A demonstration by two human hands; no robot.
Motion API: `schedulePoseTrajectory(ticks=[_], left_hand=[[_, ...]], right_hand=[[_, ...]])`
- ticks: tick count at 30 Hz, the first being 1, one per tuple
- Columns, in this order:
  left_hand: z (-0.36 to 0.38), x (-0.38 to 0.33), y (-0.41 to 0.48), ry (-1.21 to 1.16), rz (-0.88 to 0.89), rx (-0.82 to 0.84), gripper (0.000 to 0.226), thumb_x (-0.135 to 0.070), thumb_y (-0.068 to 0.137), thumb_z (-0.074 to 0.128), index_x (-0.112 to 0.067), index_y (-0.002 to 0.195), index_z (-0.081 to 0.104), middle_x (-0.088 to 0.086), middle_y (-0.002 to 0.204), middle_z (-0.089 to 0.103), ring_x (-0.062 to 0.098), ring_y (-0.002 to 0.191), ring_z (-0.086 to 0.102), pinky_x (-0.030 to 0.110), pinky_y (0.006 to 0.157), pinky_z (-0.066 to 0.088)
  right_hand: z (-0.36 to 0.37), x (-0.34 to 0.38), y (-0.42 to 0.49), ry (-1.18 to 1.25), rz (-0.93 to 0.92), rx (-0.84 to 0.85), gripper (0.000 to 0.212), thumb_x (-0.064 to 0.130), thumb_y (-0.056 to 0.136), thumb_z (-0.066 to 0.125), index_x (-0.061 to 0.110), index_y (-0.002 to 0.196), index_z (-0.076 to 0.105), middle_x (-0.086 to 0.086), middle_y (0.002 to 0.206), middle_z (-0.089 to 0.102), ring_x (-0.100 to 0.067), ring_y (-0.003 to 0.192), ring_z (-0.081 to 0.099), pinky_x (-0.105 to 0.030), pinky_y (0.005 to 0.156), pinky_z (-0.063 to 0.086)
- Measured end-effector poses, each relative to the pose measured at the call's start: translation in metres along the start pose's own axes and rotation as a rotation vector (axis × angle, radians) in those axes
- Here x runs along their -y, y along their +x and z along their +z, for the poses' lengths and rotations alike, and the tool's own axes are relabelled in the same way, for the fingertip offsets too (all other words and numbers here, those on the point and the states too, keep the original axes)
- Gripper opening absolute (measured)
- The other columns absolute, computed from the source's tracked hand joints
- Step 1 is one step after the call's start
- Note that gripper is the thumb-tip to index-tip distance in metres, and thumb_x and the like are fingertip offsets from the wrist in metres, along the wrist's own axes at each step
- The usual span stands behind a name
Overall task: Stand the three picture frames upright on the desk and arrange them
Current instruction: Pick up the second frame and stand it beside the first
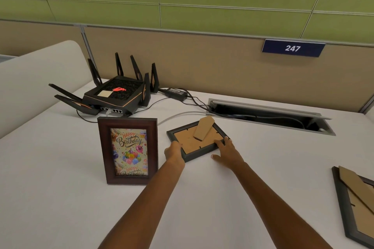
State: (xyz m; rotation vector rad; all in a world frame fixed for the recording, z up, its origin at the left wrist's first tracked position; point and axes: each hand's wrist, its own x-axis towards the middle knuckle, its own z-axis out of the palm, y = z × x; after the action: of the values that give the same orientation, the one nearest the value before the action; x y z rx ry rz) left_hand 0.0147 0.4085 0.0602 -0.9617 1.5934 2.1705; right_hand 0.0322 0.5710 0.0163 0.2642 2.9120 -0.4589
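A brown frame with a birthday picture [128, 150] stands upright on the white desk [60, 198], left of centre. A small dark frame [193, 141] lies face down in the middle, its cardboard back up and its easel flap raised. My left hand [174, 152] grips its near left corner. My right hand [226, 150] rests on its near right edge, fingers spread on the frame and desk. A third dark frame [353, 204] lies face down at the right edge, partly out of view.
A black router [114, 95] with several antennas sits at the back left, with a power brick [175, 92] and cables running into an open cable tray [269, 116]. A beige partition with a "247" sign [292, 48] stands behind the desk.
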Motion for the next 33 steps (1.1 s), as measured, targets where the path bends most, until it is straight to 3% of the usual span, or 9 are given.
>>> schedulePoseTrajectory(ticks=[3,6,9,11,15,18,22,30,33], left_hand=[[-0.002,0.001,-0.002,-0.009,-0.024,0.011,0.04,-0.001,0.083,0.048,0.006,0.122,0.047,0.017,0.103,0.049,0.027,0.091,0.045,0.033,0.079,0.041],[-0.002,0.003,-0.009,-0.032,-0.042,0.053,0.04,0.001,0.087,0.048,0.005,0.126,0.045,0.023,0.116,0.056,0.033,0.102,0.055,0.036,0.085,0.047],[0.001,0.005,-0.012,-0.05,-0.039,0.105,0.038,0.003,0.089,0.049,0.007,0.126,0.044,0.025,0.13,0.053,0.036,0.119,0.052,0.041,0.102,0.045],[0.002,0.003,-0.017,-0.059,-0.026,0.157,0.038,0.004,0.088,0.051,0.009,0.126,0.044,0.026,0.132,0.052,0.036,0.121,0.052,0.041,0.104,0.044],[0.008,-0.002,-0.033,-0.072,0.042,0.261,0.037,0.004,0.086,0.054,0.011,0.123,0.047,0.028,0.129,0.053,0.037,0.119,0.053,0.038,0.094,0.045],[0.018,-0.003,-0.049,-0.054,0.133,0.259,0.036,0.002,0.085,0.058,0.009,0.119,0.051,0.026,0.124,0.058,0.037,0.112,0.058,0.035,0.089,0.048],[0.026,-0.002,-0.066,-0.026,0.17,0.275,0.03,-0.001,0.082,0.062,0.008,0.111,0.057,0.024,0.114,0.063,0.029,0.091,0.061,0.033,0.088,0.049],[0.038,-0.005,-0.103,0.174,0.238,0.431,0.018,-0.013,0.09,0.053,-0.001,0.103,0.053,0.013,0.092,0.06,0.022,0.084,0.059,0.029,0.081,0.051],[0.04,-0.006,-0.116,0.238,0.36,0.468,0.011,-0.015,0.094,0.043,-0.006,0.098,0.048,0.007,0.082,0.056,0.016,0.077,0.054,0.018,0.064,0.047]], right_hand=[[-0.005,-0.004,-0.001,0.026,-0.022,0.016,0.062,0.031,0.089,0.054,0.019,0.141,0.023,-0.017,0.155,0.004,-0.033,0.143,0.01,-0.042,0.112,0.028],[-0.008,-0.011,-0.004,0.078,-0.04,-0.003,0.06,0.028,0.087,0.057,0.019,0.138,0.027,-0.014,0.154,0.012,-0.031,0.14,0.02,-0.041,0.11,0.031],[-0.008,-0.014,-0.007,0.104,-0.045,-0.053,0.058,0.028,0.086,0.059,0.018,0.135,0.03,-0.012,0.152,0.021,-0.029,0.138,0.026,-0.043,0.109,0.034],[-0.006,-0.014,-0.011,0.072,-0.039,-0.11,0.057,0.03,0.086,0.058,0.018,0.135,0.03,-0.011,0.149,0.026,-0.028,0.136,0.029,-0.045,0.109,0.033],[-0.001,-0.013,-0.017,0.049,-0.049,-0.252,0.054,0.03,0.088,0.054,0.017,0.135,0.03,-0.007,0.147,0.032,-0.026,0.136,0.031,-0.049,0.113,0.023],[-0.003,-0.011,-0.022,0.093,-0.104,-0.341,0.045,0.026,0.091,0.05,0.015,0.132,0.038,-0.008,0.142,0.041,-0.027,0.129,0.04,-0.046,0.112,0.029],[-0.01,-0.009,-0.037,0.352,-0.097,-0.412,0.031,0.017,0.09,0.052,0.006,0.119,0.051,-0.017,0.12,0.059,-0.029,0.105,0.056,-0.033,0.094,0.044],[-0.014,-0.018,-0.076,0.584,-0.108,-0.662,0.011,0.003,0.084,0.059,-0.001,0.094,0.058,-0.018,0.091,0.064,-0.021,0.077,0.055,-0.013,0.07,0.04],[-0.021,-0.018,-0.087,0.774,-0.058,-0.763,0.009,-0.002,0.084,0.055,0.004,0.089,0.054,-0.014,0.086,0.059,-0.023,0.078,0.055,-0.024,0.069,0.049]])
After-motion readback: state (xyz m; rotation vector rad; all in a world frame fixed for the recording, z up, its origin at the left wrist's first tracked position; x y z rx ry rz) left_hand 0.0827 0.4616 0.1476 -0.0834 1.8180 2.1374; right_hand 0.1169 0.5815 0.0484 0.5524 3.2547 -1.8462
